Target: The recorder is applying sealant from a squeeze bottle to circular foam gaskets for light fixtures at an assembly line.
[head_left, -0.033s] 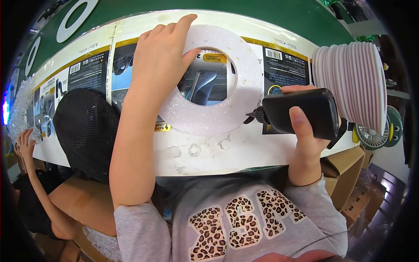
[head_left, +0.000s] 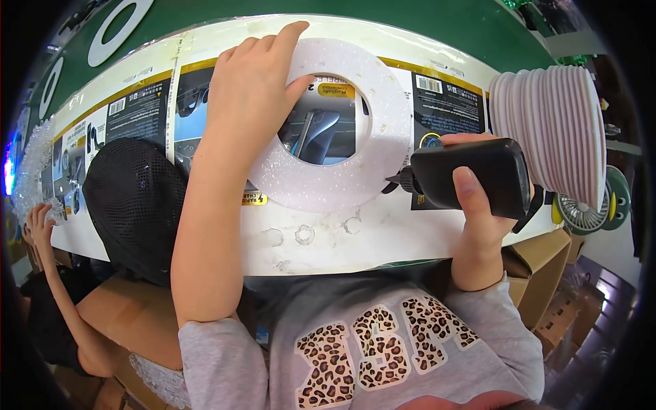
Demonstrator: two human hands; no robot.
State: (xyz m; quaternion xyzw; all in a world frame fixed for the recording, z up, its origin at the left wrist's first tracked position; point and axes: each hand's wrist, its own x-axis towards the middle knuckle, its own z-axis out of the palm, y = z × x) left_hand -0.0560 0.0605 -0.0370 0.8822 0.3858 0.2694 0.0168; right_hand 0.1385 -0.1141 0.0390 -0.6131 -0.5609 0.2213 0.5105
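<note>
A broad white ring (head_left: 328, 188) with a glittery surface lies flat on the white, printed work surface (head_left: 383, 246). My left hand (head_left: 256, 82) spans its upper left band, thumb at the inner hole and fingers along the outer side. In my right hand (head_left: 482, 212) is a black squeeze bottle (head_left: 471, 171), tipped on its side with the thumb across it. Its dark pointed nozzle (head_left: 395, 181) reaches the ring's lower right edge; I cannot tell whether it touches. No liquid leaving the tip can be made out.
At right stands a tall stack of white rings (head_left: 547, 130), with a small green fan (head_left: 594, 201) behind. Cardboard boxes (head_left: 540, 263) sit below. To my left, a person in a black mesh cap (head_left: 133, 205) works near clear plastic (head_left: 34, 178). White rings (head_left: 119, 31) lie on the green surface.
</note>
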